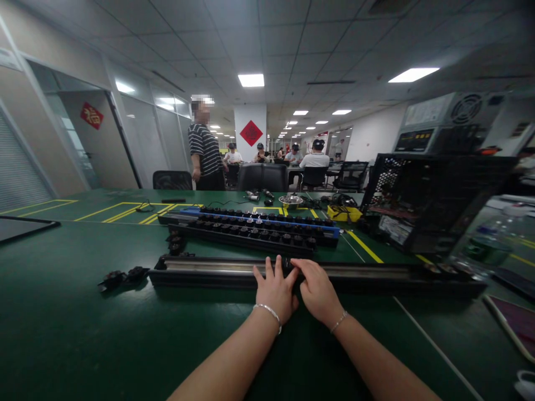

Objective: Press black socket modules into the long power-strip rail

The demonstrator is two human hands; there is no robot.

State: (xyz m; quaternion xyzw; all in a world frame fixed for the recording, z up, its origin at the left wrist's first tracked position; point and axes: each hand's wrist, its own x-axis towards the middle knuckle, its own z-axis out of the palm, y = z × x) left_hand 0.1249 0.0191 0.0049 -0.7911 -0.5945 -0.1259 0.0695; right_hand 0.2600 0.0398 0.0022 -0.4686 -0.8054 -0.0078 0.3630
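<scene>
A long black rail (200, 277) with a pale metal channel lies across the green table in front of me. My left hand (276, 289) rests on its near side with the fingers spread over the channel. Close beside it, my right hand (320, 291) is closed, its index finger reaching to a small black part (287, 264) in the channel. The fingers partly hide this part, so its exact kind is unclear. Behind the rail stand black strips (246, 236) carrying rows of round black modules, and one strip has a blue edge (330, 230).
Loose black modules (123, 277) lie left of the rail. To the right are an opened computer case (434, 195), a power supply (455, 111), a plastic bottle (489, 239) and a phone (514, 323). A metal bowl (290, 201) and yellow tray (343, 214) sit farther back. A person (204, 145) stands beyond.
</scene>
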